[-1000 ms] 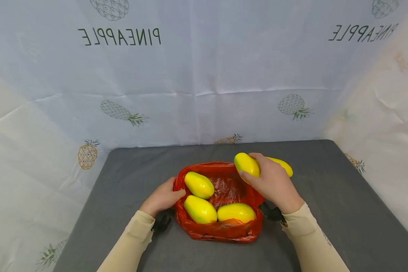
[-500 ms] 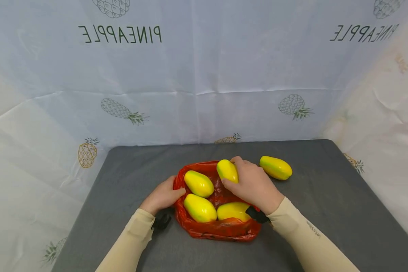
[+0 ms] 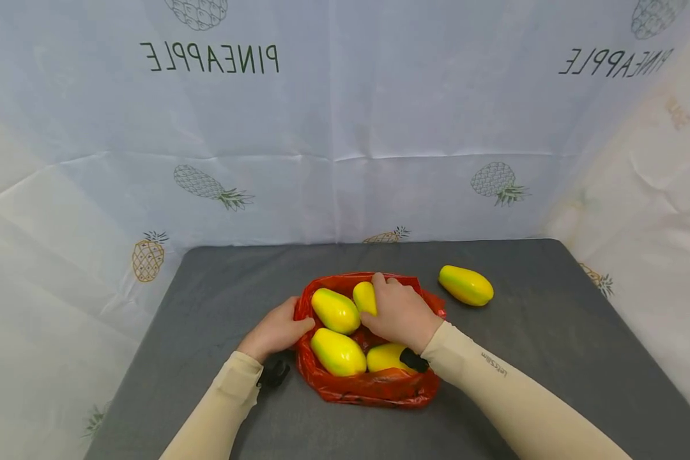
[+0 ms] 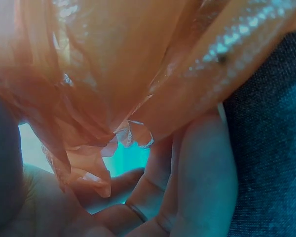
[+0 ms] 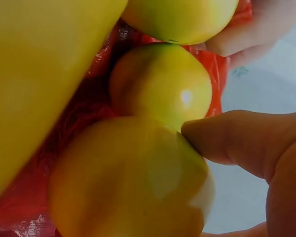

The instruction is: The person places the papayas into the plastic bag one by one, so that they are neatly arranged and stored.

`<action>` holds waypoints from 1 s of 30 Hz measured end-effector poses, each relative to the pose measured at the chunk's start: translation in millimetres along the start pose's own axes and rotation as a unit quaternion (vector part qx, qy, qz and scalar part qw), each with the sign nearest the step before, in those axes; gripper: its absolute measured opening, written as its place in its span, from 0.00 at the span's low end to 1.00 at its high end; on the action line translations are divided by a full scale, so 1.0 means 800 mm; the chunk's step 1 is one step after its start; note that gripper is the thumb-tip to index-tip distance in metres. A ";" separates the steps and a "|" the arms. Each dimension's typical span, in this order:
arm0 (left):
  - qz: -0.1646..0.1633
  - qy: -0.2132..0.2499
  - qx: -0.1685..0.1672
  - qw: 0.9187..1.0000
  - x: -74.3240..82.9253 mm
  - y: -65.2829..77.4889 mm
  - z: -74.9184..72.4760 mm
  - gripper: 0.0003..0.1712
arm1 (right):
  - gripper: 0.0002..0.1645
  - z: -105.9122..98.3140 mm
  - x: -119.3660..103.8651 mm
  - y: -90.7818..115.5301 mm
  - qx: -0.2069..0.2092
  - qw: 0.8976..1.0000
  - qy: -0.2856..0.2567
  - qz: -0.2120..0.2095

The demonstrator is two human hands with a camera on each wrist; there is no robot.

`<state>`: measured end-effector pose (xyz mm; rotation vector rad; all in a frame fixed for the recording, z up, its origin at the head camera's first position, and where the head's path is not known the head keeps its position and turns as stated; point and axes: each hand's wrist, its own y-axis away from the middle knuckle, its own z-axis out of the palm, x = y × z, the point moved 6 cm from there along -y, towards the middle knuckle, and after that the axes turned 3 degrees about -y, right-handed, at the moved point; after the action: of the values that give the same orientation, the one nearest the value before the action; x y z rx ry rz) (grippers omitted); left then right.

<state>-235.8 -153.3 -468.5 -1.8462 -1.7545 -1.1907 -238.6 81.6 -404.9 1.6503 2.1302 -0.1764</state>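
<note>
A red plastic bag (image 3: 374,391) lies on the dark table with its mouth facing up. My left hand (image 3: 277,330) grips its left rim; in the left wrist view, fingers (image 4: 202,173) curl beneath the crumpled plastic. Over the bag's far part, my right hand (image 3: 402,313) holds a yellow papaya-shaped fruit (image 3: 365,297), largely covered by that hand. In the right wrist view, the thumb (image 5: 227,138) presses on this fruit (image 5: 133,182). Inside the bag, similar fruits sit at the upper left (image 3: 335,311), lower left (image 3: 338,352) and lower right (image 3: 385,358), the last partly hidden.
Another yellow fruit (image 3: 466,285) lies on the grey table (image 3: 218,281), right of the bag near the back. Behind the table hangs a white cloth (image 3: 333,115) printed with pineapples, which also covers both sides.
My right hand has moved left and down with its fruit, from above the bag's right rim into the bag beside the upper-left fruit. The left hand keeps its grip in place.
</note>
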 end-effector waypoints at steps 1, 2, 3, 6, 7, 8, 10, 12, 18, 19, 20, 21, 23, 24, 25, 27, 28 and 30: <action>0.001 -0.001 0.000 1.000 0.000 0.000 0.000 0.29 | 0.48 0.001 -0.001 -0.001 -0.002 1.000 0.001 0.000; 0.002 -0.003 0.001 1.000 0.001 0.000 0.000 0.29 | 0.47 0.002 -0.001 -0.002 -0.003 1.000 0.002 0.000; 0.003 -0.003 0.001 1.000 0.001 0.000 0.000 0.29 | 0.47 0.002 -0.002 -0.004 -0.004 1.000 0.002 0.001; 0.005 -0.006 0.002 1.000 0.001 0.000 0.001 0.29 | 0.47 0.004 -0.004 -0.007 -0.013 1.000 0.000 0.004; 0.005 -0.006 0.002 1.000 0.001 0.000 0.001 0.29 | 0.47 0.006 -0.004 -0.008 -0.019 1.000 -0.001 0.006; 0.006 -0.005 0.001 1.000 0.001 -0.001 0.001 0.29 | 0.48 0.007 -0.004 -0.009 -0.023 1.000 -0.001 0.008; 0.007 -0.001 -0.002 1.000 0.001 -0.001 0.002 0.29 | 0.47 0.009 -0.005 -0.010 -0.034 0.999 -0.005 0.014; 0.008 0.007 -0.006 1.000 0.001 -0.002 0.002 0.28 | 0.44 0.012 -0.005 -0.011 -0.044 0.999 -0.007 0.018; 0.013 0.042 -0.019 0.999 0.001 -0.004 0.003 0.27 | 0.38 0.017 -0.004 -0.012 -0.076 0.997 -0.023 0.024; 0.014 0.045 -0.020 0.999 0.001 -0.005 0.003 0.27 | 0.38 0.018 -0.004 -0.012 -0.081 0.996 -0.025 0.025; 0.014 0.046 -0.021 0.999 0.001 -0.005 0.003 0.26 | 0.37 0.019 -0.003 -0.012 -0.086 0.996 -0.026 0.025; 0.014 0.047 -0.021 0.999 0.001 -0.005 0.003 0.26 | 0.37 0.020 -0.003 -0.011 -0.091 0.995 -0.025 0.025; 0.013 0.049 -0.023 0.998 0.000 -0.004 0.003 0.26 | 0.38 0.021 -0.002 -0.010 -0.101 0.994 -0.022 0.023; 0.012 0.050 -0.023 0.998 0.000 -0.004 0.003 0.27 | 0.38 0.021 -0.002 -0.010 -0.104 0.994 -0.018 0.022; 0.012 0.050 -0.023 0.998 0.000 -0.004 0.003 0.27 | 0.37 0.021 -0.001 -0.009 -0.105 0.994 -0.015 0.021; 0.011 0.053 -0.024 0.998 0.001 -0.004 0.004 0.27 | 0.37 0.019 -0.001 -0.009 -0.108 0.994 -0.011 0.020; 0.011 0.054 -0.025 0.998 0.001 -0.004 0.004 0.26 | 0.37 0.018 0.000 -0.009 -0.109 0.994 -0.010 0.022; 0.012 0.056 -0.026 0.998 0.001 -0.004 0.003 0.26 | 0.37 0.015 0.002 -0.008 -0.111 0.993 -0.006 0.027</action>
<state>-237.8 -150.3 -470.5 -1.7875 -1.6528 -1.3156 -242.0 76.4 -417.5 1.5690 2.0135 0.0664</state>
